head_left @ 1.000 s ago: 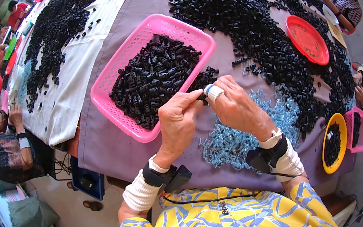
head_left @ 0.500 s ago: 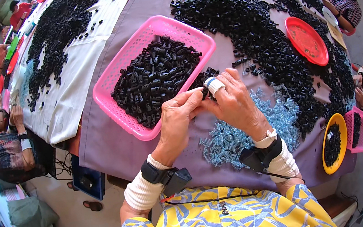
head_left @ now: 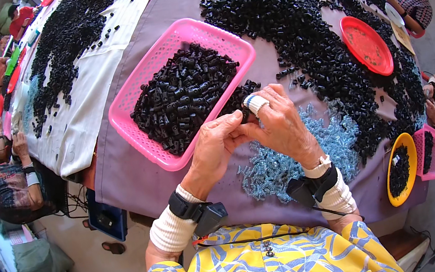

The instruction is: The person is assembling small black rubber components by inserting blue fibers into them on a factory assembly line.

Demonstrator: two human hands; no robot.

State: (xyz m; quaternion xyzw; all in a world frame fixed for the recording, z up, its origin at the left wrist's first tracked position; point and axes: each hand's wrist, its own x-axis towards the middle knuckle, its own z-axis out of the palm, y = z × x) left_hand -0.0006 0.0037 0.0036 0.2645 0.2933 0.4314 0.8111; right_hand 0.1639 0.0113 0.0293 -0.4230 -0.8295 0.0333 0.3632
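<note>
In front of me my left hand (head_left: 213, 146) and my right hand (head_left: 283, 129) meet at their fingertips, beside the near right edge of a pink basket (head_left: 162, 163). Both are closed in a pinch, and the fingers hide whatever small piece is between them. A white band with blue stripes wraps a finger of my right hand. The basket holds a heap of small black plastic parts (head_left: 184, 99). More black parts (head_left: 244, 94) lie just beyond my fingertips. Small pale-blue coil springs (head_left: 309, 150) are piled below and right of my right hand.
A large spread of black pieces (head_left: 293, 40) covers the table's right side, with a red tray (head_left: 366, 46) on it. At the right edge sit a yellow tray (head_left: 407, 147) and a small pink basket (head_left: 433, 160). Other people sit around the tables at left and right.
My left thumb and fingers have shifted slightly, and the dark piece that showed at my fingertips is now mostly hidden. The whole view has moved a little; the basket stays put.
</note>
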